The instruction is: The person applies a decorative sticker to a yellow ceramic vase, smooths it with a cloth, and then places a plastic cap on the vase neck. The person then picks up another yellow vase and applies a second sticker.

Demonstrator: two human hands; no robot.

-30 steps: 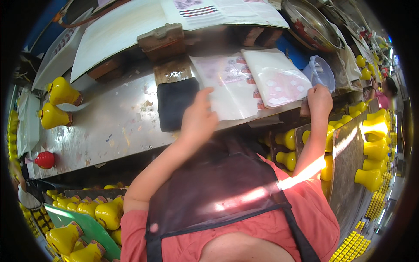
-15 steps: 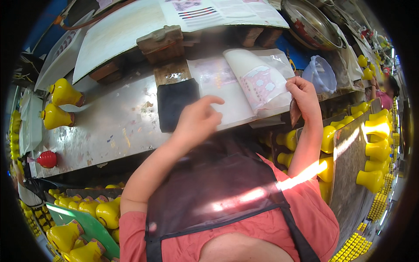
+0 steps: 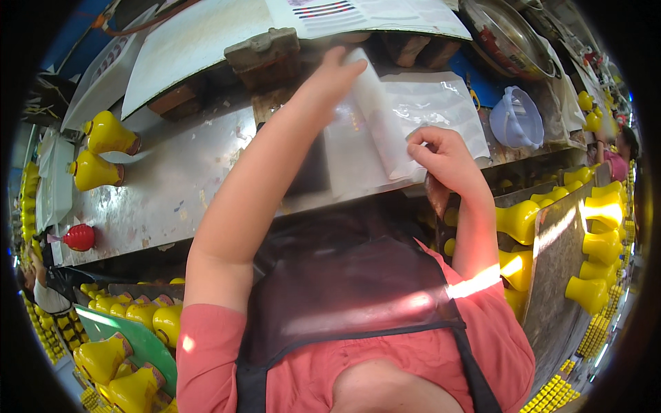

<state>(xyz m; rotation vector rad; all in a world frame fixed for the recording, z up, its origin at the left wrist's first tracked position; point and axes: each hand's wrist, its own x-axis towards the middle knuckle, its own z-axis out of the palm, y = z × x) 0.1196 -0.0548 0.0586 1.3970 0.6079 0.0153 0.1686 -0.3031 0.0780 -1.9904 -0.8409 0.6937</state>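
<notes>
A thin whitish printed sheet (image 3: 374,103) is curled over into a loose roll on the bench. My right hand (image 3: 446,160) is closed at the near end of the roll, thumb and forefinger pinched at the sheet's edge. A flat brown tool (image 3: 436,195), like a scraper, hangs down from that same hand. My left hand (image 3: 334,81) reaches to the roll's far end, its thumb and forefinger apart and slightly blurred. More glossy translucent sheet (image 3: 451,110) lies flat to the right. A black pad (image 3: 310,168) is partly hidden under my left forearm.
The metal bench (image 3: 162,186) carries two yellow vase-shaped pieces (image 3: 110,133) and a red squeeze bottle (image 3: 78,237) at left. A lilac bucket (image 3: 515,118) stands at right. Beyond are a brown block (image 3: 263,58) and a raised white board (image 3: 200,51). Yellow pieces (image 3: 589,292) line both sides.
My left hand has moved away from me to the roll's far end. The right hand has shifted left and slightly nearer with the sheet, which is now rolled tighter.
</notes>
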